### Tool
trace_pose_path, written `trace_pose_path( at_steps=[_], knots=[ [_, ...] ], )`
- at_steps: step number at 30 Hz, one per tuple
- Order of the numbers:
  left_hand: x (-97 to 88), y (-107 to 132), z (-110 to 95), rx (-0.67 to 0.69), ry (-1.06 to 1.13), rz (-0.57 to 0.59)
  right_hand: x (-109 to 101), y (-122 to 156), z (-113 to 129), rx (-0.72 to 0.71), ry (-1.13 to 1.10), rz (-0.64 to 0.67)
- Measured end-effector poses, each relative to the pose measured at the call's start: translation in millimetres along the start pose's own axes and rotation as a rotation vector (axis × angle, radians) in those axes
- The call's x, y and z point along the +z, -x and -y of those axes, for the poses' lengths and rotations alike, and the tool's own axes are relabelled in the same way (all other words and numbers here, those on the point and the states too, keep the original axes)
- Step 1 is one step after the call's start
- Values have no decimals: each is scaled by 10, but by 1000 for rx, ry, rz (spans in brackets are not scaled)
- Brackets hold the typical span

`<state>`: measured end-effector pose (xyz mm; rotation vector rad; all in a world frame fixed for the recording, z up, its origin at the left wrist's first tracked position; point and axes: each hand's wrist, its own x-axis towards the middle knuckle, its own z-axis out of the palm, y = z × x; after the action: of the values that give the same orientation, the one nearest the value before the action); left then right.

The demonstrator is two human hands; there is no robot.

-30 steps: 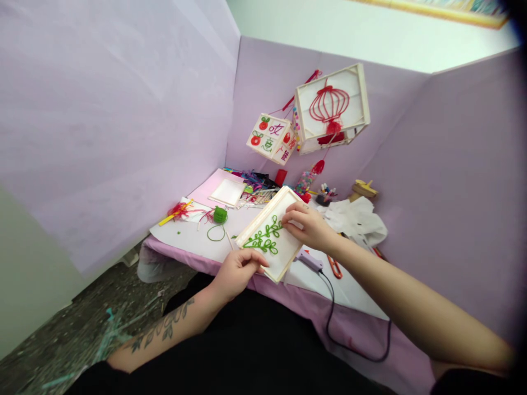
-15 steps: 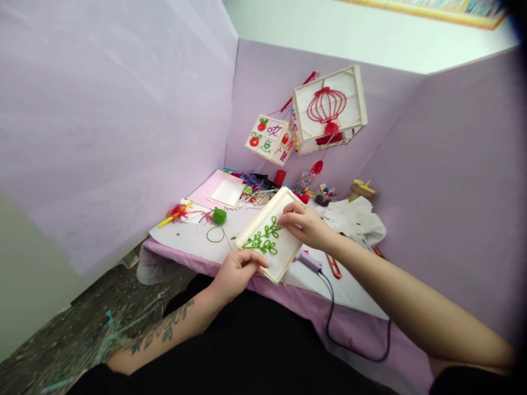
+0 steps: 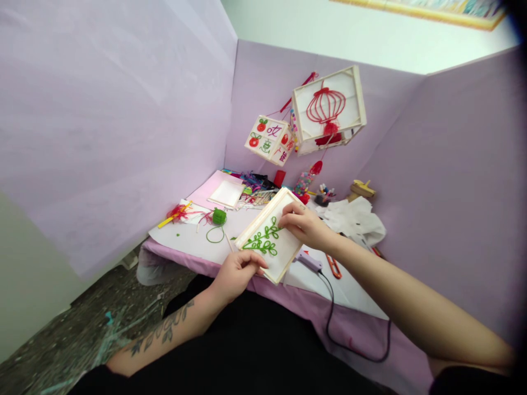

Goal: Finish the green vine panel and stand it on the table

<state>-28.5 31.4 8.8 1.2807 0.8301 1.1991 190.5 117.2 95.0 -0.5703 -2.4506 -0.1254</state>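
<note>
Pressing green cord onto a white panel looks like the step in hand. Largest first: the table (image 3: 214, 244), draped in lilac and papered white, carries the clutter, and above its far edge hang a big lantern (image 3: 329, 109) and a smaller cube (image 3: 269, 140). The panel (image 3: 269, 236) (a wood-framed white sheet) sits tilted over the table's near edge, between the two hands. Its green sprig (image 3: 263, 241) runs up the middle.

The left hand (image 3: 236, 274) reaches in from below, wrist bent, thumb over the near corner of the frame and fingers curled beneath, gripping it steady. The right hand (image 3: 304, 222) comes across from the right with the forearm low, fingers pinched narrow on the sprig's upper tip; whether they hold loose cord I cannot tell.

Next, I judge, the tip needs firm, even pressure while the frame stays still. A glue gun (image 3: 308, 260) lies just beside the panel, scissors (image 3: 334, 266) near it, a green spool (image 3: 219, 216) further left.
</note>
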Motion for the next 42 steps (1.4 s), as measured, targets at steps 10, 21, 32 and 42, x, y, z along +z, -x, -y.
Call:
trace_pose_path(
  at_steps=[10, 21, 32, 42],
  knots=[
    [2, 12, 13, -2, 11, -14, -34, 15, 16, 103, -93, -84],
    [5, 22, 17, -12, 31, -62, -156, 265, 199, 37, 83, -134],
    [-13, 34, 6, -28, 12, -64, 55, 250, 191, 26, 147, -125],
    [-17, 31, 14, -24, 7, -63, 64, 222, 165, 14, 183, -104]
  ],
)
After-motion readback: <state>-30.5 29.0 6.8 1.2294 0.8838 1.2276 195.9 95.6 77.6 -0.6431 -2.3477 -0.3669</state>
